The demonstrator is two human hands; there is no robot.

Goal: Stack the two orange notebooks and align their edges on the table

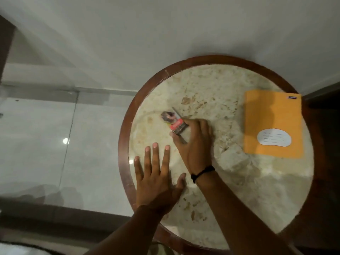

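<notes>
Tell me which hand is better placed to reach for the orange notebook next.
Probably the right hand: it lies nearer the orange notebook at the table's right edge, though it is busy with a small packet. The left hand is free but farther away.

Likely a home: marble-topped round table (230, 83), tiled floor (36, 135)
</notes>
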